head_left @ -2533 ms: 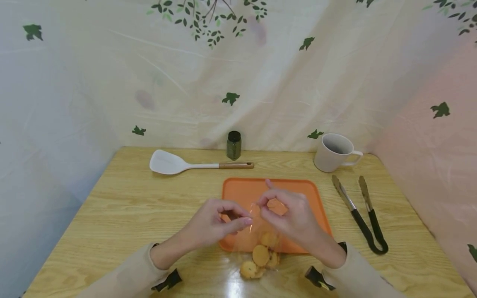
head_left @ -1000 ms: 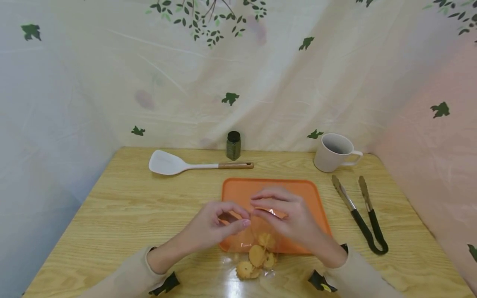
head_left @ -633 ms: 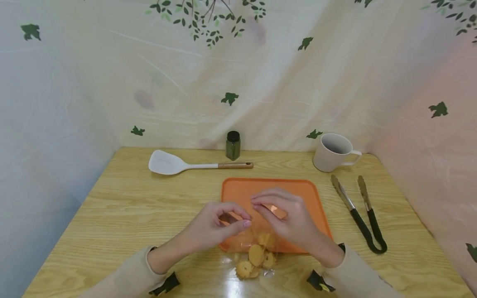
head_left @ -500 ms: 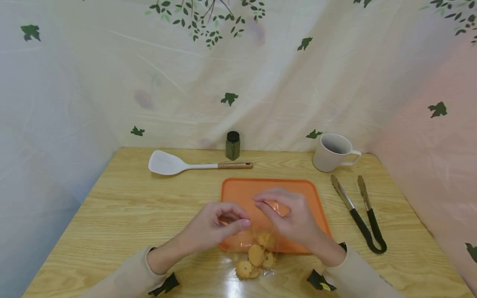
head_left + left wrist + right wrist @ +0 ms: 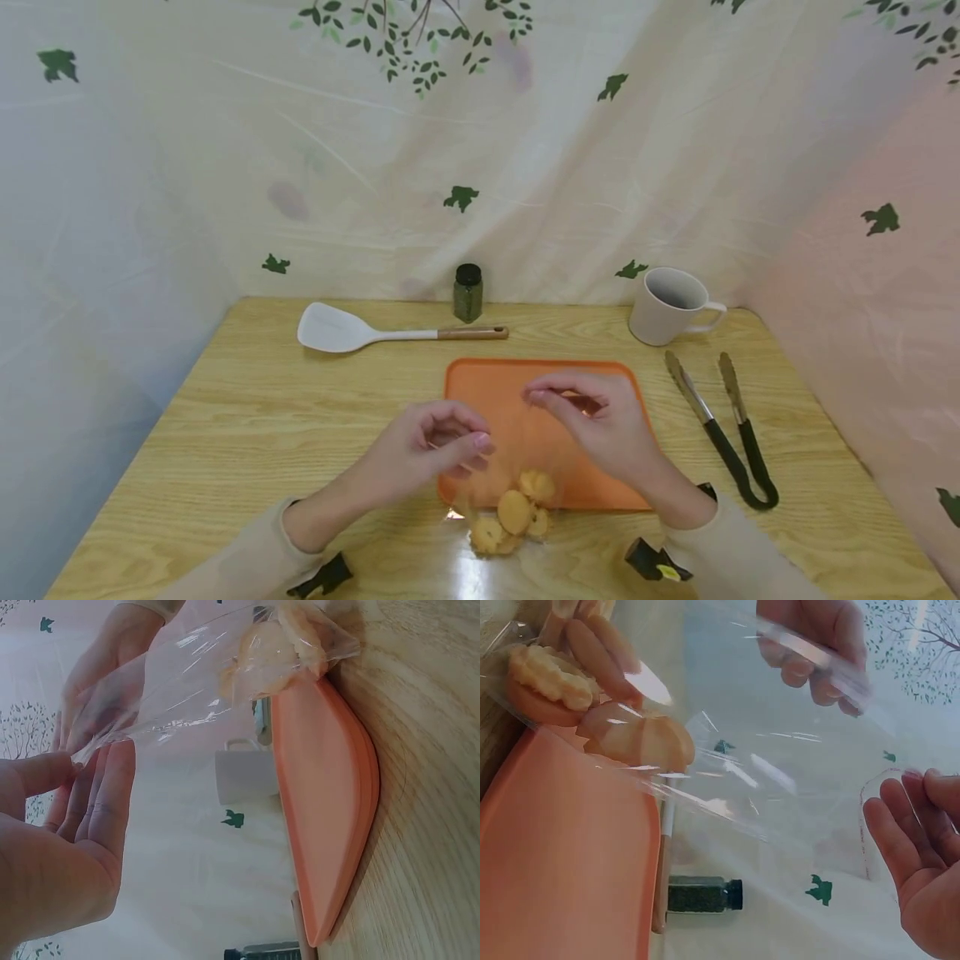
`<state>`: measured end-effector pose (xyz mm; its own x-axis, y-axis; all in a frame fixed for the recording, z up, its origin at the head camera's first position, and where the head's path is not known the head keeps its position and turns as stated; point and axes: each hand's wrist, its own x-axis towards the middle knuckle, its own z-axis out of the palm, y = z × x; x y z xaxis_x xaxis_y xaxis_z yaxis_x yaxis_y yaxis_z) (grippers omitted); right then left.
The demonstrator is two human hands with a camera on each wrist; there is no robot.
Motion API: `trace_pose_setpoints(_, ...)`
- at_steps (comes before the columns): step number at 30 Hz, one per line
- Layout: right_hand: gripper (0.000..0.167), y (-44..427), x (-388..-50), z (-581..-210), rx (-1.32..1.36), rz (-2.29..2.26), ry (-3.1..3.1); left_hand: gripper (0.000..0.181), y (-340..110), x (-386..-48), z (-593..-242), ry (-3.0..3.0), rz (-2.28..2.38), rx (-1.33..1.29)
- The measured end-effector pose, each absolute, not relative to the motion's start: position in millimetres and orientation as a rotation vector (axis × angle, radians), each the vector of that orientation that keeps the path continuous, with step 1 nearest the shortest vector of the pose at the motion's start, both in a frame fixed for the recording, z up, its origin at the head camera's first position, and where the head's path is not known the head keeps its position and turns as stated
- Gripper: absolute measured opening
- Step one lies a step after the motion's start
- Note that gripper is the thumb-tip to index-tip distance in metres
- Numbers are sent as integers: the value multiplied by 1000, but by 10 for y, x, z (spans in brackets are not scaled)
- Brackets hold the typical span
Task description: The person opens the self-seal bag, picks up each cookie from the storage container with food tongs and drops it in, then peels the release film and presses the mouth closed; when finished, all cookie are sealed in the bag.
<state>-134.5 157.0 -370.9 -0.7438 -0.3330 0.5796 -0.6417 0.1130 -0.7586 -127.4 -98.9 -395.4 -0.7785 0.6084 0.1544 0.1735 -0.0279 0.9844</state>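
A clear plastic bag (image 5: 757,769) with several round, golden cookies (image 5: 514,512) at its bottom is held up over the near edge of an orange tray (image 5: 480,383). My left hand (image 5: 423,446) pinches one side of the bag's mouth between thumb and fingers. On the other side, my right hand (image 5: 603,421) pinches the rim, where a thin red line runs along the film in the right wrist view. The two hands are apart, with film stretched between them. In the head view the bag is so clear that its outline is hard to follow.
Behind the tray lie a white spatula (image 5: 337,329) with a wooden handle and a green-filled jar (image 5: 468,296) with a black lid. A white mug (image 5: 667,312) stands at the back right, near tongs (image 5: 731,446) with black handles. A printed cloth surrounds the table.
My right hand has moved right and slightly up, away from the left, which shifted a little left. The gap between them has widened; the cookies stay at the bag's bottom.
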Motion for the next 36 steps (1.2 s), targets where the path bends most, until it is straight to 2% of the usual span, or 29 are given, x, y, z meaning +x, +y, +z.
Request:
trace_pose_setpoints(17, 14, 1679, -1345, -3636, 944, 1972, -1984, 16, -1150, -1280, -3983, 1903, 1916, 759)
trace_pose_setpoints(26, 9, 1845, -1380, -3528, 761, 1990, -2035, 18, -1222, -1269, -3981, 1888, 1943, 692)
trace_pose_setpoints(36, 12, 2018, -1408, -3515, 667, 2060, -2031, 20, -1275, -1278, -3977, 1865, 1956, 651)
